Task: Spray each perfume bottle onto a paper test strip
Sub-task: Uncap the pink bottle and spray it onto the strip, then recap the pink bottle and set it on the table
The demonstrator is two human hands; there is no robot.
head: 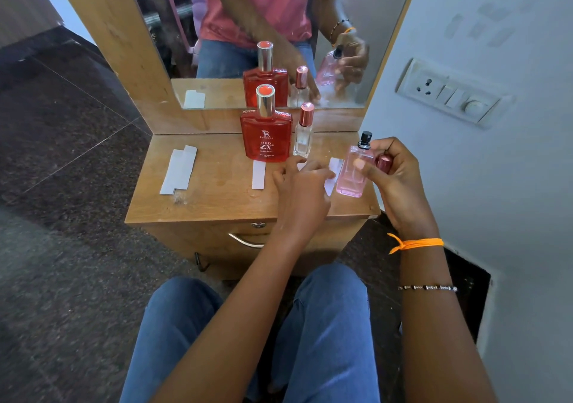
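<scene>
My right hand (393, 179) grips a pink perfume bottle (352, 174) above the table's right side; its black spray nozzle (364, 140) is bare, and the rose-coloured cap (384, 163) is tucked in the same hand. My left hand (302, 185) lies over a white paper strip (332, 170) next to the bottle, its fingers bent onto the paper. A big red bottle (266, 137) and a slim clear bottle (304, 132) stand capped at the back. Another strip (258, 174) lies in front of the red bottle.
Spare paper strips (179, 170) lie at the left of the small wooden table (217, 198). A mirror (248, 30) rises behind the bottles. A wall with a switch plate (449, 95) is close on the right. My knees are under the table's front edge.
</scene>
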